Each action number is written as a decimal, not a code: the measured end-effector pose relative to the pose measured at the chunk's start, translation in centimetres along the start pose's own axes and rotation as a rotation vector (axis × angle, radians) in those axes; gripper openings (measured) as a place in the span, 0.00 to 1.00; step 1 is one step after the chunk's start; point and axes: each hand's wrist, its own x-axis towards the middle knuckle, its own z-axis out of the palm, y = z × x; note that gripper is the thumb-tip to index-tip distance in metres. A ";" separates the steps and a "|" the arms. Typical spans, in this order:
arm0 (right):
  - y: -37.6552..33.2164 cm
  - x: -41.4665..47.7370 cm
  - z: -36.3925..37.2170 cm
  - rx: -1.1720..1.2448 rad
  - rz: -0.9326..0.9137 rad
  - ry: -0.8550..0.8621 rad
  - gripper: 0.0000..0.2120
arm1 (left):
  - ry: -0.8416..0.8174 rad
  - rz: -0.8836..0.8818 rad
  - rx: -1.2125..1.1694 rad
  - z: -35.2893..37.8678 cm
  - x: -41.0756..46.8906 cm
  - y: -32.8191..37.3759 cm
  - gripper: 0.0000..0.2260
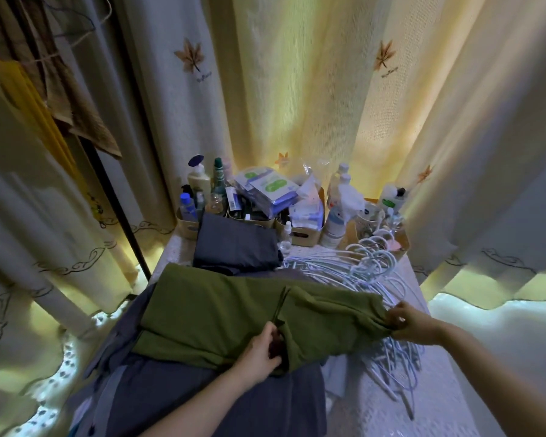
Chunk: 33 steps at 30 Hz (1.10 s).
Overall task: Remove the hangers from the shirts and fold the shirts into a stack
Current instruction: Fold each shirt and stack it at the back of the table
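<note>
An olive green shirt lies partly folded across the table, on top of a dark blue-grey garment. My left hand pinches the green shirt's near edge at the fold. My right hand grips the shirt's bunched right end. A folded dark grey shirt sits behind, further back on the table. A pile of white hangers lies to the right, partly under the green shirt.
Bottles and small boxes of toiletries crowd the table's far end. Cream curtains with leaf prints hang all around. A dark rack pole with hung clothes stands at the left. The white lace tablecloth shows at the near right.
</note>
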 end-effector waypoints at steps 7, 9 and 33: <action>-0.6 0.5 2.4 -0.042 0.027 0.091 0.09 | 0.010 0.047 0.003 0.4 -0.4 -2.2 0.17; -1.0 0.7 2.8 -0.029 0.014 0.099 0.08 | 0.022 0.004 -0.051 0.7 -0.4 -1.9 0.17; 0.0 0.7 1.3 0.192 0.036 0.036 0.10 | -0.175 0.349 0.276 -5.9 -2.6 -2.4 0.06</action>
